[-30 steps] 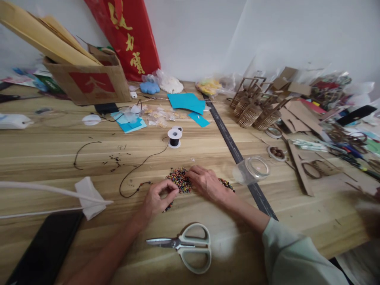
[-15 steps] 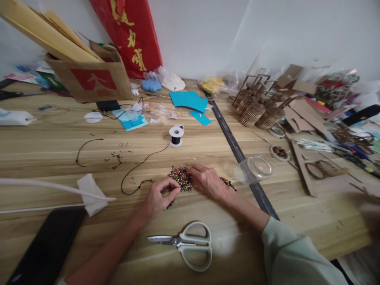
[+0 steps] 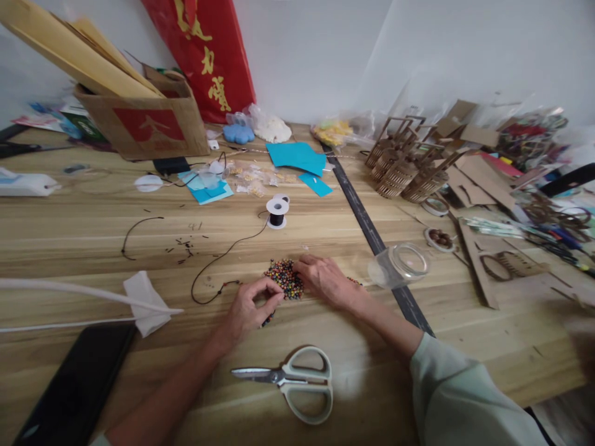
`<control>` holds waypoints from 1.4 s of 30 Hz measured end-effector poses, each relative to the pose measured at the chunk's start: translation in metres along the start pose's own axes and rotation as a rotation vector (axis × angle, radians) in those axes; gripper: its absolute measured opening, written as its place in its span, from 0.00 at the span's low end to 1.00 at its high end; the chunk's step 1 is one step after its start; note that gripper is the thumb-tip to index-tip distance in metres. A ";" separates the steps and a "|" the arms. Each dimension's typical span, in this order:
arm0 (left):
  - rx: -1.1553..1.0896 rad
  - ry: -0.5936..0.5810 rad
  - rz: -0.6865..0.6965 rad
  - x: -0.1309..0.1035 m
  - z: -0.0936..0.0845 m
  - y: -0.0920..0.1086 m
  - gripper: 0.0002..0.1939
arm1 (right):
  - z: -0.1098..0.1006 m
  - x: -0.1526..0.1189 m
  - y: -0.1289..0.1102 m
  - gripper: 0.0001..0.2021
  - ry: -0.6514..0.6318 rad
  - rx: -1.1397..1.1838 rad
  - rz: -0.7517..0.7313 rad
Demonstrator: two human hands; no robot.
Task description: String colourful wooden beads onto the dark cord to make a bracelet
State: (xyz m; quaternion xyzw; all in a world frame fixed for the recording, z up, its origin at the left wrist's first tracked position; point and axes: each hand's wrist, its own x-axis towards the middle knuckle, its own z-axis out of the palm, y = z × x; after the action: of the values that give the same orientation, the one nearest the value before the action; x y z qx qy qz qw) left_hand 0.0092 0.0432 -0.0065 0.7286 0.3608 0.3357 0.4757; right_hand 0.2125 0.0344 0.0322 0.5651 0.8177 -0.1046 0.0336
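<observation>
My left hand is closed in a pinch, thumb against forefinger, at the left edge of a pile of small multicoloured beads. A thin black cord with a few beads on it runs into this hand from a white spool of black cord. Across the pile, my right hand has its fingers bent together and touching the beads; what lies between its fingertips is hidden. More beads show beyond the right hand. Cream-handled scissors lie nearer to me, blades pointing left.
To the right, a clear jar lies near a dark strip across the table. Farther right are a dish of brown beads, small wooden baskets and cardboard pieces. A black phone and a white cable lie left.
Both hands stay almost in place at the bead pile. Fewer of the beads on the far side of my right hand show now. The whole view has shifted slightly.
</observation>
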 end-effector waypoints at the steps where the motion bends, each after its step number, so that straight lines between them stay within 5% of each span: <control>1: 0.000 -0.002 -0.003 0.000 0.000 0.000 0.05 | -0.001 0.001 -0.001 0.09 -0.005 -0.006 -0.002; 14: 0.008 -0.007 0.010 0.000 0.000 0.001 0.05 | -0.001 -0.002 -0.006 0.06 0.023 -0.015 -0.009; 23: 0.036 -0.054 0.027 -0.001 0.000 0.003 0.05 | 0.013 -0.027 -0.001 0.04 0.340 0.324 -0.112; 29: 0.115 -0.073 0.209 -0.003 0.005 0.002 0.05 | 0.040 -0.047 -0.019 0.03 0.503 0.653 -0.168; 36: 0.207 -0.091 0.354 -0.002 0.008 0.000 0.07 | 0.063 -0.051 -0.030 0.06 0.478 0.978 0.001; 42: 0.208 -0.088 0.385 -0.003 0.009 -0.002 0.06 | 0.061 -0.051 -0.028 0.08 0.419 1.094 -0.008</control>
State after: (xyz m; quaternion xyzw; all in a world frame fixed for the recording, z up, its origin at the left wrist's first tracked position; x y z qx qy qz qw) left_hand 0.0151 0.0372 -0.0116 0.8431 0.2267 0.3493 0.3402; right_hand 0.2012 -0.0346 -0.0146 0.5059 0.6363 -0.3976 -0.4256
